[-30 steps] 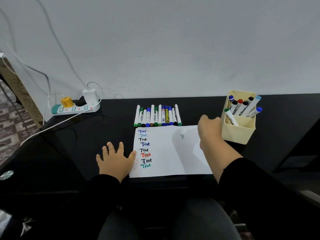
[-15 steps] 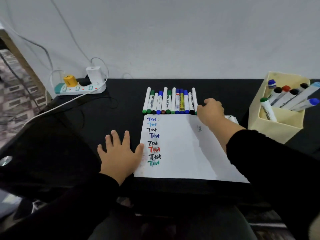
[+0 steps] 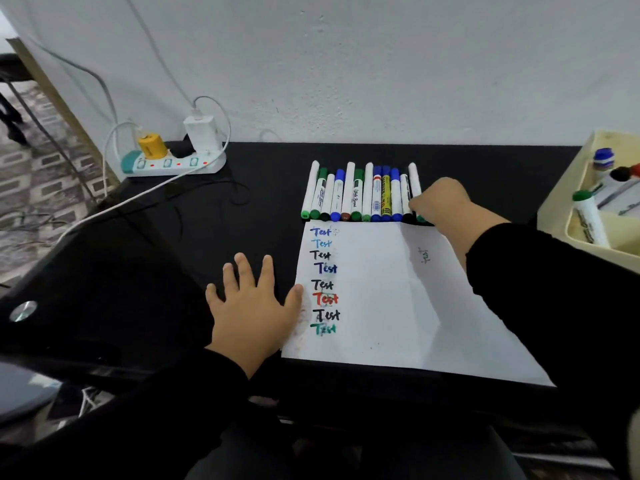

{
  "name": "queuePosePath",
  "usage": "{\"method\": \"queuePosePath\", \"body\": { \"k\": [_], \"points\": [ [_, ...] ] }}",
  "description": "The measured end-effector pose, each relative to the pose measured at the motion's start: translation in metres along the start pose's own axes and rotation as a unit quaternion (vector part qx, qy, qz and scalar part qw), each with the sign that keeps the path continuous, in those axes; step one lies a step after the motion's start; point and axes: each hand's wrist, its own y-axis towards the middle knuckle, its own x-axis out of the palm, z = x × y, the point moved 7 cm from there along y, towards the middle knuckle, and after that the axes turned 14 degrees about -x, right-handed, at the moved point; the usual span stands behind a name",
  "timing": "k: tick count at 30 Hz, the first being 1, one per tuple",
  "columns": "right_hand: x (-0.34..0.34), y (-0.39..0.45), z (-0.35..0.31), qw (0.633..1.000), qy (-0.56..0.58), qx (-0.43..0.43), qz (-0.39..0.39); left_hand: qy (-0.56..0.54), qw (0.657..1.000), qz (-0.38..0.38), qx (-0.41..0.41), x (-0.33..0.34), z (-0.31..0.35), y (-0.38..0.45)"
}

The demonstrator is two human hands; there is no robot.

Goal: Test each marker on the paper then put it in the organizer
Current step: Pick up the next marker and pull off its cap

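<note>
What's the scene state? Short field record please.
left hand: flat on the black table, thumb touching the paper's left edge
right hand: at the rightmost marker in the marker row; grip hidden
paper marks: eight "Test" words down the left side
organizer: far right, already holding markers

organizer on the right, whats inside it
The organizer holds several markers: green-capped, blue-capped, one red and black. The frame edge cuts off the rest.

Even soft light, wide-angle warping, slight blur.
</note>
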Motion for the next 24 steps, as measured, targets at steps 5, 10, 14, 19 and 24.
{"method": "queuePosePath", "body": {
  "k": [5, 10, 14, 19, 24],
  "points": [
    [-0.010, -0.018, 0.009, 0.983, 0.172, 0.051, 0.048, -0.004, 1.000, 0.002, 0.001, 0.000, 0.000, -0.001],
    [-0.024, -0.051, 0.010, 0.955, 0.279, 0.076, 0.062, -0.019, 1.000, -0.001, 0.008, -0.001, 0.000, -0.002],
    [-0.032, -0.081, 0.012, 0.928, 0.361, 0.062, 0.070, -0.042, 0.999, -0.002, 0.017, -0.004, -0.001, -0.005],
    [-0.038, -0.110, 0.004, 0.917, 0.398, 0.008, 0.034, -0.117, 0.993, 0.000, 0.014, -0.014, -0.006, -0.016],
    [-0.053, -0.135, -0.009, 0.904, 0.425, -0.052, -0.002, -0.234, 0.963, 0.031, 0.133, -0.049, 0.012, -0.042]
  ]
}}
